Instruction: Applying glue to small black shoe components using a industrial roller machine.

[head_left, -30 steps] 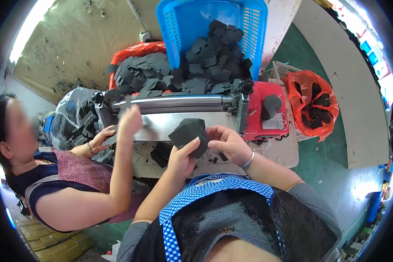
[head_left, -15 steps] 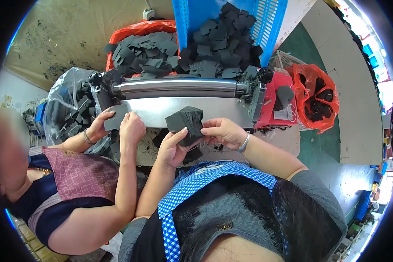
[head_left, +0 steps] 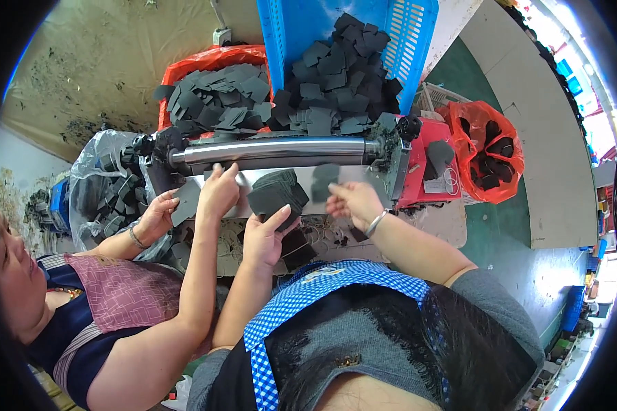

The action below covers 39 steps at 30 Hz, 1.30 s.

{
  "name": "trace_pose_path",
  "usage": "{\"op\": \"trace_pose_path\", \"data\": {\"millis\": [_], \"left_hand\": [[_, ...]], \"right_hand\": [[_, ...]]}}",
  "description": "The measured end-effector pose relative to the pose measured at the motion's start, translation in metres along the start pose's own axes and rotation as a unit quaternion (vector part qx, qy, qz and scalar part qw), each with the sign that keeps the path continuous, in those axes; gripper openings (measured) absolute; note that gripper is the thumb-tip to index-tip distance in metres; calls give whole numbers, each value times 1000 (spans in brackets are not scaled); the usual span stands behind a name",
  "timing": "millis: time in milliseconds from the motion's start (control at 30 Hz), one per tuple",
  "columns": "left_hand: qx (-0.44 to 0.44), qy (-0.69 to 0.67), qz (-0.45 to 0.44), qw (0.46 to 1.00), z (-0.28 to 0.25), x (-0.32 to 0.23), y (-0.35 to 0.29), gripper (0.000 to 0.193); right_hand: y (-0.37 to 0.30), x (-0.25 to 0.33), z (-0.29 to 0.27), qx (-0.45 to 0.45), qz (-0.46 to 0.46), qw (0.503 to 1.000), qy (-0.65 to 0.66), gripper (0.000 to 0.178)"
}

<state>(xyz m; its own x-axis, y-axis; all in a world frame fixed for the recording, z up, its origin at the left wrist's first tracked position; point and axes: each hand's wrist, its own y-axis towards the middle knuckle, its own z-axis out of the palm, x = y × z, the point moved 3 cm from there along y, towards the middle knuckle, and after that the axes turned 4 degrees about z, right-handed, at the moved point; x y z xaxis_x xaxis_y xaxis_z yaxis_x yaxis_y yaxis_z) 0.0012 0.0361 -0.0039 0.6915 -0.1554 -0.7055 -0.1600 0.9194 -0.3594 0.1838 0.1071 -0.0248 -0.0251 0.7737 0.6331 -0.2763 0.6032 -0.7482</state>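
Green floor (head_left: 498, 222), pale wall (head_left: 22, 159) leftward

The wide head view looks down from close above at the wearer's hands (head_left: 356, 203)

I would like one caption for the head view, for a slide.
Left hand holds a stack of black pieces, right hand a piece, near a metal roller, co-worker at left.
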Motion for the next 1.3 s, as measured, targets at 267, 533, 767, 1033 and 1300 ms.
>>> {"op": "trace_pose_path", "data": {"millis": [267,533,767,1033,1300], "left_hand": [[65,-25,-37,997,3,-1,4,25],[66,-14,-49,997,5,-6,3,26],[48,-13,-28,998,-1,-3,1,27],[87,-29,-49,995,-1,3,3,28],[31,-24,-31,999,-6,-1,1,29]], "right_hand": [[-24,21,31,148,-115,978,-89,21],[-17,14,15,93,17,994,-48,21],[10,17,-8,21,-45,998,44,23],[-2,10,12,116,26,992,-32,19],[16,19,-7,2,-70,998,6,22]]}}
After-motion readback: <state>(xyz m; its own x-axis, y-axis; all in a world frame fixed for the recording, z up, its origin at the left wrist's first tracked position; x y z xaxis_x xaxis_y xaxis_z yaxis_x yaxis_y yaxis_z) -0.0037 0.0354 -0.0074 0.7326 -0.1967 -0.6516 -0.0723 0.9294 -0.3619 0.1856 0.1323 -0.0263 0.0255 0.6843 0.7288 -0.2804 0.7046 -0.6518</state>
